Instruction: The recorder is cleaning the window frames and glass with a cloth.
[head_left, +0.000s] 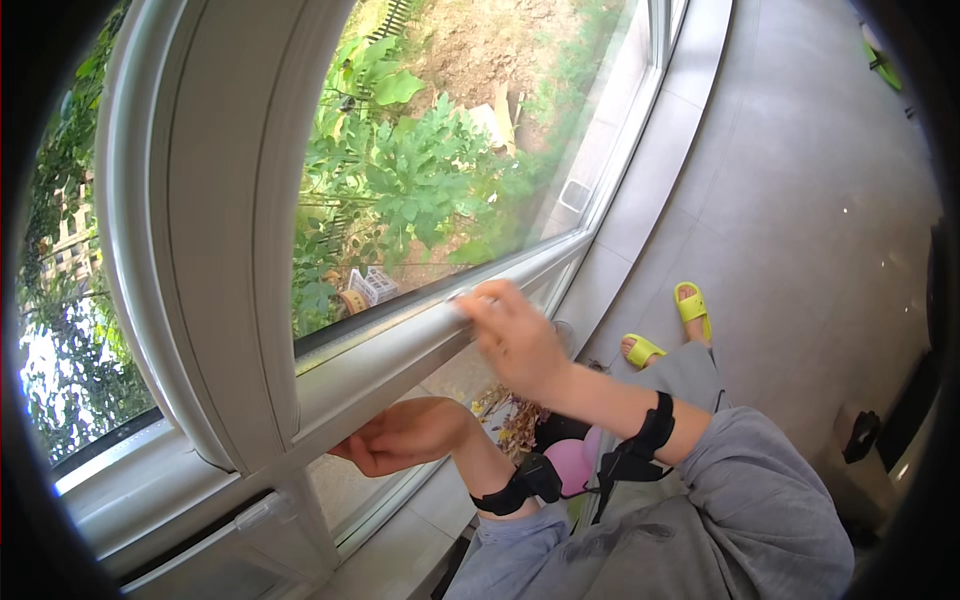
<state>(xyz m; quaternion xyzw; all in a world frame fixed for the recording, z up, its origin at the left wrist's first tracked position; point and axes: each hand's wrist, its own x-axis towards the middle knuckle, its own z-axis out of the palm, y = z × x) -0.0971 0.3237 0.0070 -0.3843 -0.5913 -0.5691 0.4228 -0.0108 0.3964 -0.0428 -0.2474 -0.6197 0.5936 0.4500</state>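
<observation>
My right hand (517, 337) is at the lower rail of a white window frame (390, 360), its fingers bunched at the rail's upper edge. Motion blurs the fingertips; a small pale spot shows there, and I cannot tell whether it is something held. Below the rail, my left hand (412, 433) is turned palm up with loosely curled fingers, and nothing shows in the palm. Its fingertips come close to the rail's underside; contact there is unclear. Behind the rail stands the glass pane (450, 172), with green plants and bare soil outside.
A wide white mullion (225, 225) rises at left, above a clear plastic latch (262, 510). Dried flowers (517, 420) and a pink rounded object (566, 457) sit beneath my arms. Black straps circle both forearms. Yellow-green slippers (691, 304) are on the grey tiled floor (787, 225).
</observation>
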